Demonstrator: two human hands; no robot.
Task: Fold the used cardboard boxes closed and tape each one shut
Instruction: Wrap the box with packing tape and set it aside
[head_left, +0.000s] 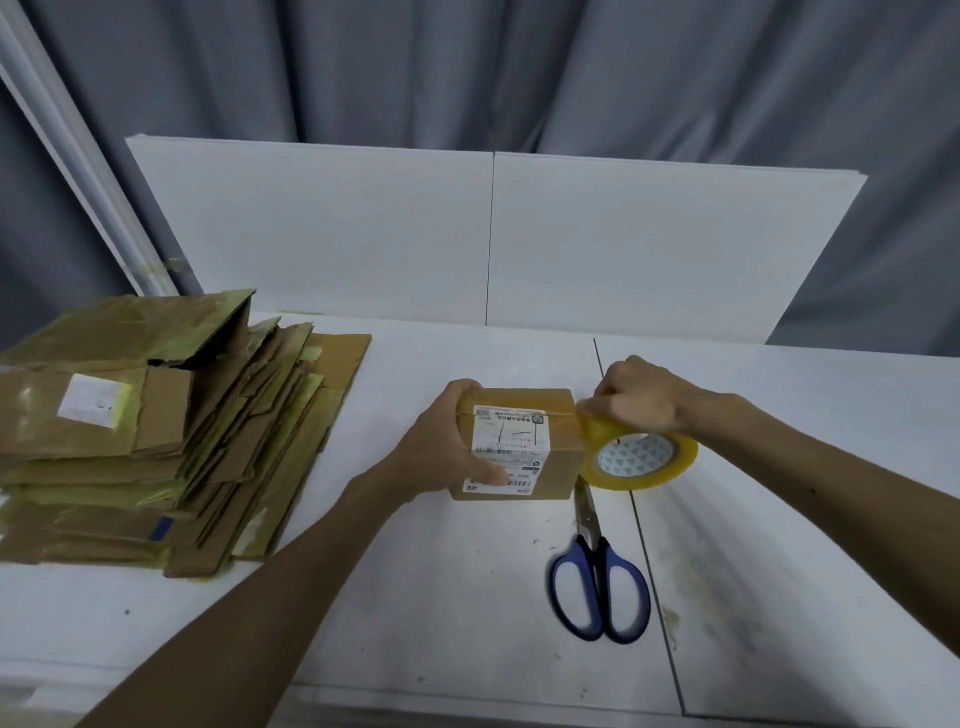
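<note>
Taping looks under way, judging by the yellowish strip running across the top of the small cardboard box (558, 452) to the tape roll (641, 460). The box sits mid-table on the white table (441, 623), flaps closed, shipping label (511, 441) facing up.

Risks, left to right:
- The stack of flattened cardboard boxes (156, 426) lies well apart at the left. Its top sheets look loose and could slide if my forearm brushes them.
- At the box, my left hand (441, 452) is the only anchor. A hard pull from the roll could drag or turn the light box and lay the strip off the seam.
- At the roll, slack could let the strip wrinkle or stick to itself.
- The scissors (597, 582) lie closed just beside the box's near right corner, tips under the roll. Reaching for them means freeing one hand, and I expect the tape to lose tension then.

Pose:
- The left hand comes in from lower left and grasps the box: fingers curled over the far left corner, thumb pressed across the label near its front edge.
- My right hand (639, 400) comes in from the right, knuckles up, fingers curled onto the roll's upper rim. It holds the roll tilted against the box's right top edge, core facing me.
</note>
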